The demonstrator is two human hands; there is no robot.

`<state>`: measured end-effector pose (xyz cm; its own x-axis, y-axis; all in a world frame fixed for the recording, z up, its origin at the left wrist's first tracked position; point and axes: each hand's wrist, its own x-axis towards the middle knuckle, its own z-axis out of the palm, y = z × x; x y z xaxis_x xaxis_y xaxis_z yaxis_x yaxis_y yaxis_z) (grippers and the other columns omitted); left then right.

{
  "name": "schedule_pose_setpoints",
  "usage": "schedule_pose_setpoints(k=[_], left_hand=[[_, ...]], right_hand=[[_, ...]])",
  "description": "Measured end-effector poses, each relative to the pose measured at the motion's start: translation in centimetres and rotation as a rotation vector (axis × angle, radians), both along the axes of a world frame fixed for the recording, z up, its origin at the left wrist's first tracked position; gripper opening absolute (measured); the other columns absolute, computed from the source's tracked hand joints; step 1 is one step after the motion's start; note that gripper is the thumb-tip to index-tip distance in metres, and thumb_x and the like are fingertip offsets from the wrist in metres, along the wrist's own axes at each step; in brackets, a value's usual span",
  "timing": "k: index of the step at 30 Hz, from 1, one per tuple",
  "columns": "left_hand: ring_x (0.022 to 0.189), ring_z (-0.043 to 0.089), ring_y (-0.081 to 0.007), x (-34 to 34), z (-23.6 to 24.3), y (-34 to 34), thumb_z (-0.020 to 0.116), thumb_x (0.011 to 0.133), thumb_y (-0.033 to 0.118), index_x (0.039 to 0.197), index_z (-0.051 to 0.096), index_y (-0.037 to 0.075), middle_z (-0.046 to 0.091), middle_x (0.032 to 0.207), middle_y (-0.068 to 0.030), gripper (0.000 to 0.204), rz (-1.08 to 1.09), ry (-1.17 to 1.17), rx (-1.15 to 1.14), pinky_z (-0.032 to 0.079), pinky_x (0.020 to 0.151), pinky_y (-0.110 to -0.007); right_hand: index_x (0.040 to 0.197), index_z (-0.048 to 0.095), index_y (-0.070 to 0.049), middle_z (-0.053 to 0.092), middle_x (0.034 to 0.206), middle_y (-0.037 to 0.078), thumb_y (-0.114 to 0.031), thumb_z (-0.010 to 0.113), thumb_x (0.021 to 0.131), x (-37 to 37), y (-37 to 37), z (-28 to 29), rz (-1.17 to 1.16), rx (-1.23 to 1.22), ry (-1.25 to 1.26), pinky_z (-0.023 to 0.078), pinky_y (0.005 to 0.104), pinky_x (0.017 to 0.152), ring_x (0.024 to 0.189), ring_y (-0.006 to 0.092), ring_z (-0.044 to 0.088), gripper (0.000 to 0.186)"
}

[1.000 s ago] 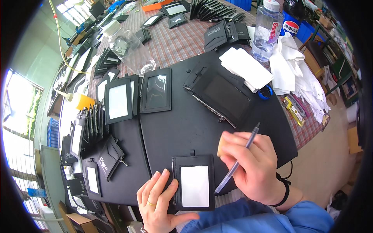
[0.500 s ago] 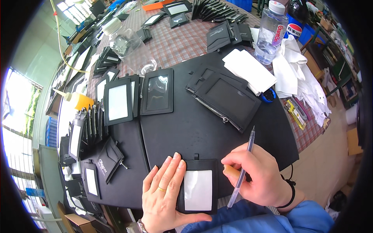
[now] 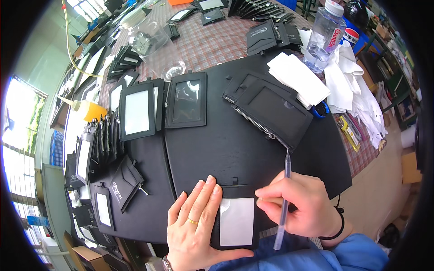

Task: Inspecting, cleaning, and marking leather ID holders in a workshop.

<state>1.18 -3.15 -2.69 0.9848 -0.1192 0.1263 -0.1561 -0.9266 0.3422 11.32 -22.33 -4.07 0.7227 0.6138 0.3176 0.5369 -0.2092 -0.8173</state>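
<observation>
A black card holder point(image 3: 236, 221) with a white window lies near the front edge of the black work surface. My left hand point(image 3: 195, 226) lies on its left side, fingers stretched flat and thumb across the bottom. My right hand point(image 3: 300, 207) is closed beside the holder's right side, gripping a clear-barrelled pen point(image 3: 286, 221) that points away from me. Its pinched fingertips are at the holder's right edge; anything small between them is hard to make out. A larger black zippered holder point(image 3: 275, 115) lies beyond the pen's tip.
Card holders point(image 3: 185, 100) stand and lie at the left and back. A glue bottle point(image 3: 92, 109) is far left. At right are white papers point(image 3: 294, 77), a water bottle point(image 3: 323, 38), a blue-rimmed round container point(image 3: 320, 109), a yellow cutter point(image 3: 348, 133) and the table's curved edge.
My left hand has moved right onto the holder. My right hand has shifted slightly, its pen now more upright. A tan piece seen earlier at its fingertips is mostly hidden now.
</observation>
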Motion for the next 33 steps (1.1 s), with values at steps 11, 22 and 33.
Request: schedule_pose_setpoints(k=[11,22,33], left_hand=[[0.127,0.045,-0.0339,-0.3,0.1,0.1,0.080,0.041,0.071,0.131,0.047,-0.005,0.048,0.136,-0.0211,0.122,0.002,-0.006,-0.009,0.027,0.107,-0.045],[0.127,0.046,-0.0351,-0.2,-0.4,0.3,0.080,0.039,0.071,0.132,0.046,-0.004,0.046,0.137,-0.0221,0.124,0.003,-0.017,-0.026,0.028,0.107,-0.046],[0.128,0.045,-0.0306,-0.6,-0.1,-0.1,0.080,0.046,0.067,0.135,0.043,-0.001,0.044,0.140,-0.0181,0.118,-0.011,-0.058,-0.011,0.030,0.107,-0.044]], right_hand=[[0.094,0.062,-0.003,0.060,0.072,0.007,-0.002,0.072,0.075,0.1,-0.1,-0.1,0.011,0.034,0.056,0.047,0.0265,0.053,0.060,0.0178,0.061,0.022],[0.091,0.059,-0.002,0.057,0.072,0.007,-0.001,0.068,0.079,0.1,0.0,-0.6,-0.021,0.067,0.002,0.045,0.0287,0.050,0.057,0.0180,0.059,0.015],[0.084,0.055,-0.003,0.056,0.068,0.009,-0.004,0.067,0.079,-0.3,-0.4,-0.5,-0.011,0.108,0.064,0.044,0.0305,0.051,0.055,0.0214,0.057,0.013]])
